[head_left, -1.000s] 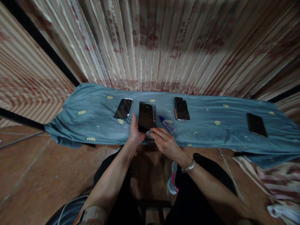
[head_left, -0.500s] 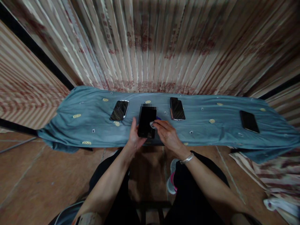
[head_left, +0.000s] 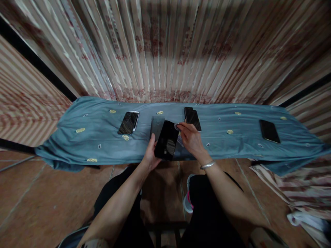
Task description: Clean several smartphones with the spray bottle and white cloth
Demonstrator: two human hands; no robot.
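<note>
Black phone (head_left: 167, 141) tilted in the left hand (head_left: 150, 151)

Fingers of that hand close round its lower left edge, over the near side of the cloth-draped worktop (head_left: 232, 148). The right hand (head_left: 191, 137) pinches a small pale wad (head_left: 176, 126) between its fingers at the phone's upper right corner. Just behind, partly covered, lies a grey device (head_left: 157, 124). Two overlapping phones (head_left: 126, 123) rest to the left, another overlapping pair (head_left: 193, 119) near the right hand, and one dark device (head_left: 269, 131) well apart at far right.
</note>
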